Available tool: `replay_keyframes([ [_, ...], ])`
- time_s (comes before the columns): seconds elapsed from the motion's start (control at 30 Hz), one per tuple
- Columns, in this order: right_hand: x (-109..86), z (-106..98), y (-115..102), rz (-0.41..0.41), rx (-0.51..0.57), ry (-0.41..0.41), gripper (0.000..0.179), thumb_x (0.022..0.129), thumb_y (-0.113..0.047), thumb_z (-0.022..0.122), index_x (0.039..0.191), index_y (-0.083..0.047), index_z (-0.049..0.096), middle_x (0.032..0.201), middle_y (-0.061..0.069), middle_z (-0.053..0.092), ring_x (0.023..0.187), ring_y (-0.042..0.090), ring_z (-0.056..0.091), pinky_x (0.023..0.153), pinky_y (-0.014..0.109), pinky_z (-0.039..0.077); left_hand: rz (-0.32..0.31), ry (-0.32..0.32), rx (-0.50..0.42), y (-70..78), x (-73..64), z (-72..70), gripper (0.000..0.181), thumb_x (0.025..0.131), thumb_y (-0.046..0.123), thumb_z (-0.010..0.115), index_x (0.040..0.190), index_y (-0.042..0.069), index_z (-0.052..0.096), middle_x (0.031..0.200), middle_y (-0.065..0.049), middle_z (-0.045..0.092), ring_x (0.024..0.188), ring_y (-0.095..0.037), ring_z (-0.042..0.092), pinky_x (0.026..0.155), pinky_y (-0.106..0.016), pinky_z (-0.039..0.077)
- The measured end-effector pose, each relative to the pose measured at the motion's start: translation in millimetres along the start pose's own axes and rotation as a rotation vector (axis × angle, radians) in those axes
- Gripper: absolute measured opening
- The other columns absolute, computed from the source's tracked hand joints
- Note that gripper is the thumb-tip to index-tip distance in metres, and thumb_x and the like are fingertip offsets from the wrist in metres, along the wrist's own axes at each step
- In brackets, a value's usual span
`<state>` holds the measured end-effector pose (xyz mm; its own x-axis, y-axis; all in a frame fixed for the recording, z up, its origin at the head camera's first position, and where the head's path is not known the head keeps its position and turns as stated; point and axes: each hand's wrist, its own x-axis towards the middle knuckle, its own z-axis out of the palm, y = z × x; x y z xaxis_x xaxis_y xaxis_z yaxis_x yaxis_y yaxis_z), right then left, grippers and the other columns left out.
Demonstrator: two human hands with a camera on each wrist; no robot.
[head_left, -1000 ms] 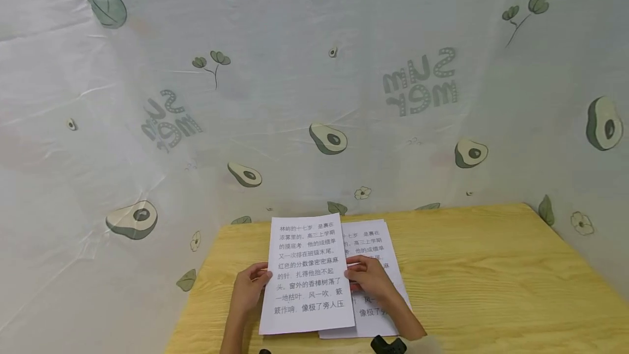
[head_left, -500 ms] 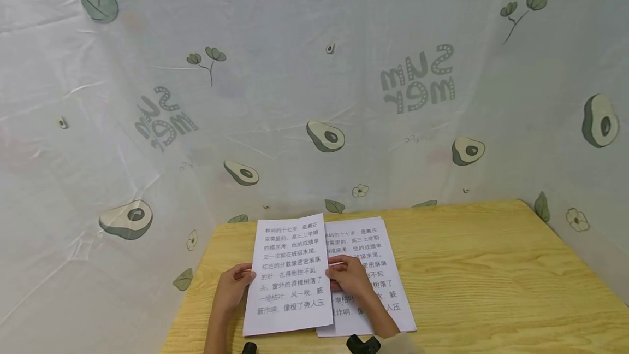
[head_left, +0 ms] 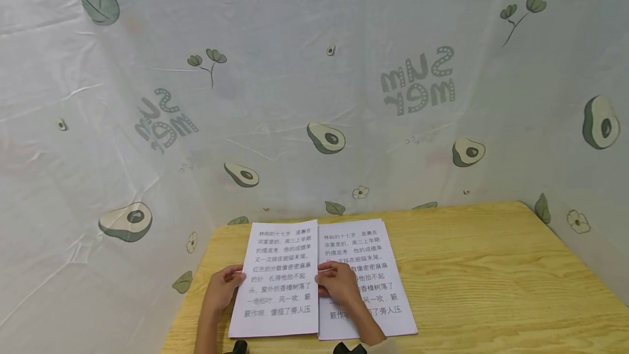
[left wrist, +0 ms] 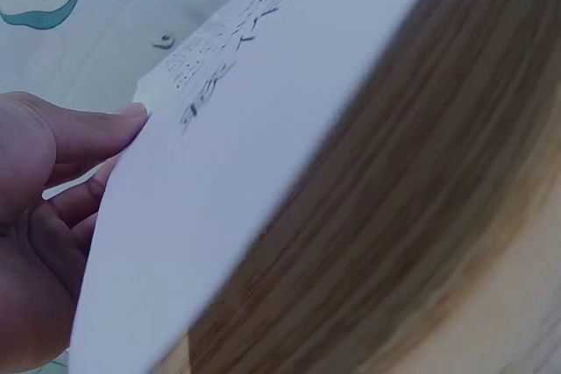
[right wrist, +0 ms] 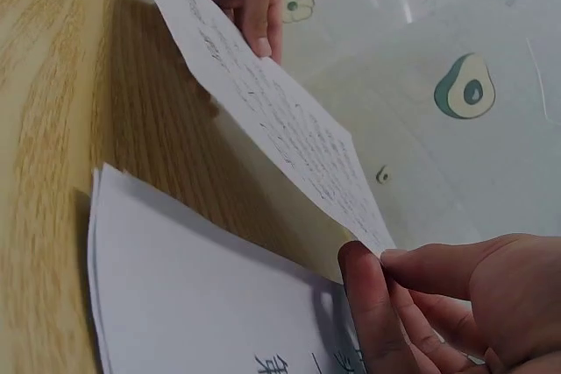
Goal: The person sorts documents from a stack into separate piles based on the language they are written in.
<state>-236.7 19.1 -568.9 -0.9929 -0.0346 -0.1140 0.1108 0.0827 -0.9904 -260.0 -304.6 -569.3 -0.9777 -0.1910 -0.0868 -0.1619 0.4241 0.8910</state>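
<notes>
2 hands are holding up 1 printed sheet [head_left: 277, 288] between them, above the left part of the wood-grain table [head_left: 496, 277]; the left hand [head_left: 222, 289] pinches its left edge, thumb on the printed face; the right hand [head_left: 340, 288] pinches the opposite edge between thumb and fingers; the page slants and bows a little, its print turned up toward the person, and from the right wrist I can see a gap between it and the wood; just to its right a stack of paper [head_left: 390, 294], at least 2 sheets thick, lies flat on the table, partly covered by the right hand and forearm; both top pages carry 9 lines of large dark Chinese characters; behind it all hangs a pale plastic curtain [head_left: 275, 97] with avocados, leaves and mirrored lettering.
</notes>
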Motion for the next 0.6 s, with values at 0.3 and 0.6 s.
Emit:
replay_keyframes([
  [0.3, 1.0, 9.4, 3.2, -0.017, 0.003, 0.006, 0.030, 0.090, -0.003, 0.078, 0.119, 0.005, 0.075, 0.096, 0.011, 0.079, 0.073, 0.017, 0.078, 0.064, 0.031, 0.066, -0.030, 0.006, -0.013, -6.1, 1.8, -4.5, 0.032, 0.103, 0.005, 0.066, 0.133, -0.006, 0.068, 0.104, -0.014, 0.075, 0.083, -0.018, 0.068, 0.068, -0.028, 0.056],
  [0.6, 3.3, 9.7, 5.0, -0.041, -0.012, 0.012, 0.030, 0.089, -0.002, 0.079, 0.118, 0.007, 0.075, 0.097, 0.016, 0.079, 0.073, 0.018, 0.078, 0.064, 0.031, 0.066, -0.005, 0.011, -0.003, -10.0, 4.1, -4.4, 0.032, 0.102, 0.005, 0.068, 0.131, -0.009, 0.069, 0.101, -0.015, 0.076, 0.082, -0.018, 0.069, 0.067, -0.027, 0.056],
])
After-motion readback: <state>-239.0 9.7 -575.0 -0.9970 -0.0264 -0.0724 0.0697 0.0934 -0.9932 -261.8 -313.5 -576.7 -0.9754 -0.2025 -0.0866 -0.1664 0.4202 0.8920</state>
